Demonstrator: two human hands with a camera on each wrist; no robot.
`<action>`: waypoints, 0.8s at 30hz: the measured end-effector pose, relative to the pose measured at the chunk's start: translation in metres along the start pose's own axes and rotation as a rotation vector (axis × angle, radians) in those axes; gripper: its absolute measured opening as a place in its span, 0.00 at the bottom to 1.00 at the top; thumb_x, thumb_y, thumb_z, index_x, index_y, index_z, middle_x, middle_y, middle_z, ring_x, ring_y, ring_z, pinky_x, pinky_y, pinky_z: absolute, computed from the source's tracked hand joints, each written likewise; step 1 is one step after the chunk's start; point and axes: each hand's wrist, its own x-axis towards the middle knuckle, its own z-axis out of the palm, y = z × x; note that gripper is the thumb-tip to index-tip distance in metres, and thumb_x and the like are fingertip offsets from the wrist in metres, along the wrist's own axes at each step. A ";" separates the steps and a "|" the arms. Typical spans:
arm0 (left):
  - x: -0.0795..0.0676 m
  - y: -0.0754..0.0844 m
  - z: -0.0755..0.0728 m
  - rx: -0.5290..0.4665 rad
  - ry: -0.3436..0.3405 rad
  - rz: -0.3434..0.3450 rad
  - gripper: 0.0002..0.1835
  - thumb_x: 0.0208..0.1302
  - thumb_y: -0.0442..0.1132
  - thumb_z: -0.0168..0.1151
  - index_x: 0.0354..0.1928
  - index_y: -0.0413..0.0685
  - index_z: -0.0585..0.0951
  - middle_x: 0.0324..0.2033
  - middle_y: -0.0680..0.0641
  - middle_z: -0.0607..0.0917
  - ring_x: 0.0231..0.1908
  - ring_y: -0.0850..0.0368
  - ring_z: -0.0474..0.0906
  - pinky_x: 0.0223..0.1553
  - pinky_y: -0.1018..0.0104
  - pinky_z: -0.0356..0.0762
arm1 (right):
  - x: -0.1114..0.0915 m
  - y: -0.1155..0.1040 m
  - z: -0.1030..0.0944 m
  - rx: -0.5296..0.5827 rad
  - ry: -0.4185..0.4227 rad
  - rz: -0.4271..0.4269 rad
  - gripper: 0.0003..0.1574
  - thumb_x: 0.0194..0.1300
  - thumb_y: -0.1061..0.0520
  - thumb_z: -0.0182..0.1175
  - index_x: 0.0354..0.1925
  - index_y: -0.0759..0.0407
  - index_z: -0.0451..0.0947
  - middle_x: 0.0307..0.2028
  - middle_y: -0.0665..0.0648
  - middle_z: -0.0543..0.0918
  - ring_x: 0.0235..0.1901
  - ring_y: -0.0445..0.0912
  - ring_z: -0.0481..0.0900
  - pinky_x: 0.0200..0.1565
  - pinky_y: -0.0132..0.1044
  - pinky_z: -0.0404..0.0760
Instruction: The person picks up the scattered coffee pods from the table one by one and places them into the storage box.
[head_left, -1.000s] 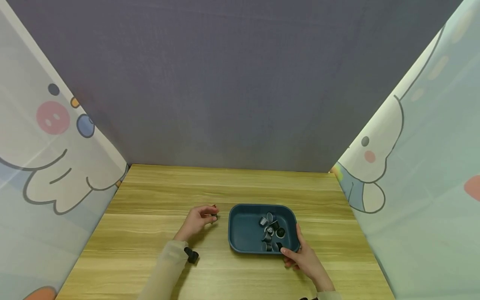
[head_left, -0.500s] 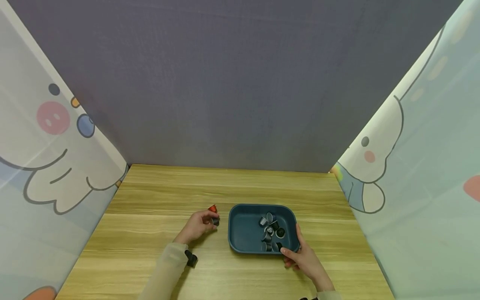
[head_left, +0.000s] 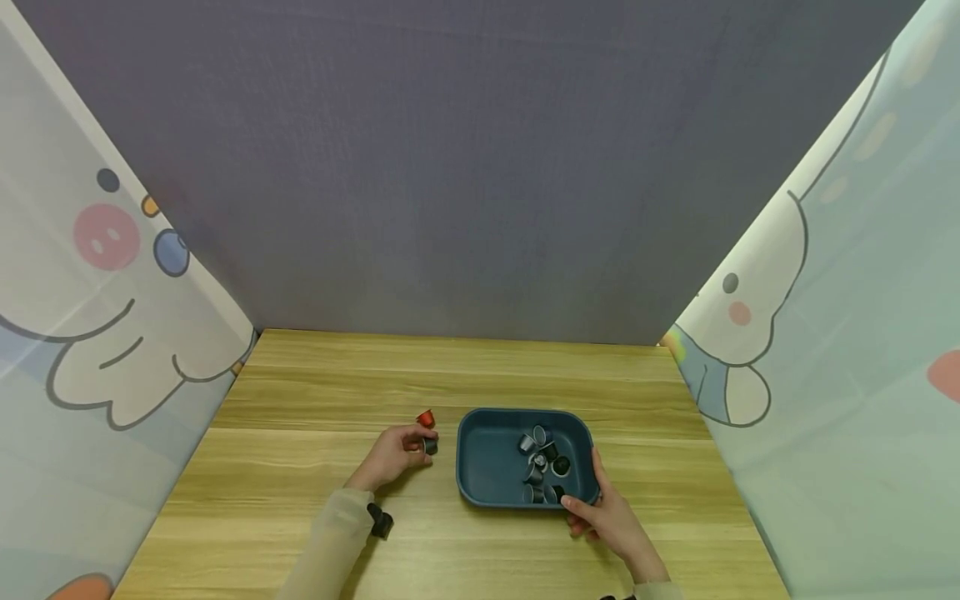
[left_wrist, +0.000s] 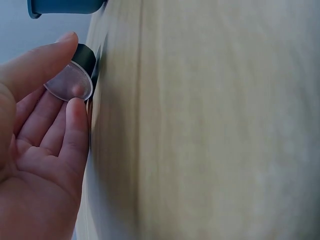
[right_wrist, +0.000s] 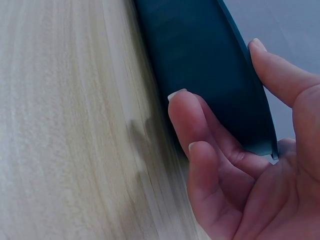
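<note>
A dark coffee capsule with a pale round lid lies between the thumb and fingers of my left hand. In the left wrist view the thumb rests along one side of that capsule, a fingertip touches its lid edge, and it sits low by the tabletop. My right hand grips the near right corner of a dark blue tray, thumb on the rim and fingers curled against the outer wall. Several dark and silver capsules lie in the tray's right half.
A red capsule stands on the wooden table just beyond my left fingers. A grey panel rises behind the table. Cartoon-printed sheets flank both sides.
My left hand has shifted slightly toward me with the dark capsule, uncovering the red capsule. The right hand and the tray have stayed put.
</note>
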 end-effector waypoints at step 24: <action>0.003 0.013 -0.006 -0.013 0.000 -0.015 0.20 0.58 0.29 0.72 0.54 0.39 0.84 0.51 0.43 0.85 0.48 0.51 0.82 0.45 0.68 0.80 | 0.001 0.000 0.001 0.013 0.006 0.000 0.68 0.68 0.49 0.66 0.79 0.43 0.24 0.27 0.63 0.86 0.25 0.57 0.85 0.23 0.42 0.78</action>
